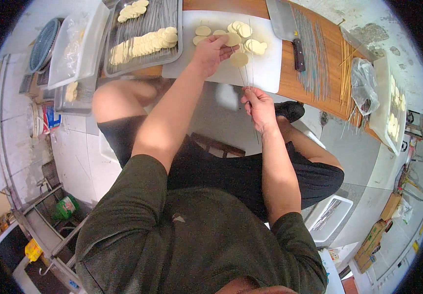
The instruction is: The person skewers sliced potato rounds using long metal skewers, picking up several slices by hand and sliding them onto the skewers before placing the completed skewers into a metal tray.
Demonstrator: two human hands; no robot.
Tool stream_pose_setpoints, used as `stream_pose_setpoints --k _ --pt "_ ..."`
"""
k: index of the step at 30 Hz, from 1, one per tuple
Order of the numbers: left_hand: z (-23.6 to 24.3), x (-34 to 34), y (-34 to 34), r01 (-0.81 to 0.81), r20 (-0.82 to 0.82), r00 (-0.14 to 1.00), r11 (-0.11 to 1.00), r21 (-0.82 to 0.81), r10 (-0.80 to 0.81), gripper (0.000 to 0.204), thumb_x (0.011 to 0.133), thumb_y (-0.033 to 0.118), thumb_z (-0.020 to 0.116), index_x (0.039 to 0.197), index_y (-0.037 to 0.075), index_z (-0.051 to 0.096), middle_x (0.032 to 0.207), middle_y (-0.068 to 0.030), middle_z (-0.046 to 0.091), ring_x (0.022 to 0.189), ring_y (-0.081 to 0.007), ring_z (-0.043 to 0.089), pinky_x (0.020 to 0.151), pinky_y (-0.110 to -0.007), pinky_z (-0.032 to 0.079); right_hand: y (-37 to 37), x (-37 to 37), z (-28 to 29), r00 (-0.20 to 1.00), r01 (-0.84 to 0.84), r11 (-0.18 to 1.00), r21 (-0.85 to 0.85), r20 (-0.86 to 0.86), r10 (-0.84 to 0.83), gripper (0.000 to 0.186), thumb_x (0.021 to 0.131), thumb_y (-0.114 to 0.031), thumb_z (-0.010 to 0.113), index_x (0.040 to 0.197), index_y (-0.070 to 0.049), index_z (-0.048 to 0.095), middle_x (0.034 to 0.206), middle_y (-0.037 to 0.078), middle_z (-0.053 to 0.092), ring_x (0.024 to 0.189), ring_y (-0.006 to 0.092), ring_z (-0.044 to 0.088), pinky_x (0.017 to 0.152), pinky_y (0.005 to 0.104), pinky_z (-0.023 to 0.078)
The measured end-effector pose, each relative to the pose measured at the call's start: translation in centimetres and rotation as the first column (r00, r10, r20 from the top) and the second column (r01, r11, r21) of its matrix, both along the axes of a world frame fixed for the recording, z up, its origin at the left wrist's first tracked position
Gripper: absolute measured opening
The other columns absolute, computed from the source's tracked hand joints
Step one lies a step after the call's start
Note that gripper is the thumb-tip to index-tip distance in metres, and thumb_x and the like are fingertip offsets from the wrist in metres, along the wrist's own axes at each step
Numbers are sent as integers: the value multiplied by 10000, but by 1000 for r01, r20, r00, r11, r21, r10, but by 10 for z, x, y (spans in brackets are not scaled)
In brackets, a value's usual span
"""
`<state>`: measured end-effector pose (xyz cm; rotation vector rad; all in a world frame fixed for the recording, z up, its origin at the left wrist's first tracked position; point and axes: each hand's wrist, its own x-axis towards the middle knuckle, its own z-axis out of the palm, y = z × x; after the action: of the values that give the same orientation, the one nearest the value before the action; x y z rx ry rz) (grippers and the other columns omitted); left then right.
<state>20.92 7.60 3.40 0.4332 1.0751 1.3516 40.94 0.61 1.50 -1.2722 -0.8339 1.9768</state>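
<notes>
My left hand (211, 55) is closed, its fingers pinching a round pale-yellow slice (232, 39) above the white cutting board (182, 69). Lower down, my right hand (259, 107) is shut around the lower part of thin metal skewers (252, 63) that point up and away over the board. Another round slice (239, 60) sits on one skewer just below my left hand. Loose slices (255, 47) lie in small groups on the board behind both hands. Whether the skewer passes through the pinched slice is hard to tell.
A metal tray (179, 51) at far left holds rows of skewered slices. A cleaver (282, 22) with a dark handle lies right of the board, beside bare metal skewers (314, 59) and bamboo sticks (347, 68). Plastic bins (76, 44) stand at both sides.
</notes>
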Motion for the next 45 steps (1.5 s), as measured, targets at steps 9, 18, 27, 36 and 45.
stream_pose_setpoints --k 9,18,27,36,45 --pt "3 7 -4 13 -84 996 999 -30 -15 307 933 189 548 1132 -44 545 1043 -107 632 937 -220 648 814 -303 532 0 0 4 1000 7 1000 -11 -3 -7 140 902 -144 581 931 -26 651 679 11 583 453 40 379 406 195 284" --pt "0 28 -16 -19 -101 995 999 -47 14 240 906 197 597 1046 2 612 975 -67 649 818 -155 644 720 -293 534 4 1 1 1000 -12 1000 0 -24 12 127 918 -164 574 937 -59 643 677 -6 575 461 46 419 403 178 296" --pt "-8 43 -25 21 66 998 996 -84 -15 309 925 225 576 1141 6 546 1064 -83 620 941 -190 616 818 -336 522 4 -1 2 996 24 1000 -7 -87 -24 132 912 -131 567 936 -29 648 691 26 593 443 47 382 398 191 283" --pt "-4 23 -12 -58 139 988 996 -64 66 257 936 176 544 1121 2 507 1083 -124 615 961 -252 637 803 -372 556 5 3 -16 988 22 980 196 147 -51 231 905 -148 577 1036 20 666 875 16 663 757 70 557 663 208 445" --pt "-1 -25 9 -98 128 987 994 46 92 298 954 172 506 1176 -16 442 1114 -145 585 975 -263 631 801 -384 571 -4 -4 -12 982 -28 984 176 190 -6 267 899 -134 588 1099 32 646 947 39 665 854 85 568 782 221 446"
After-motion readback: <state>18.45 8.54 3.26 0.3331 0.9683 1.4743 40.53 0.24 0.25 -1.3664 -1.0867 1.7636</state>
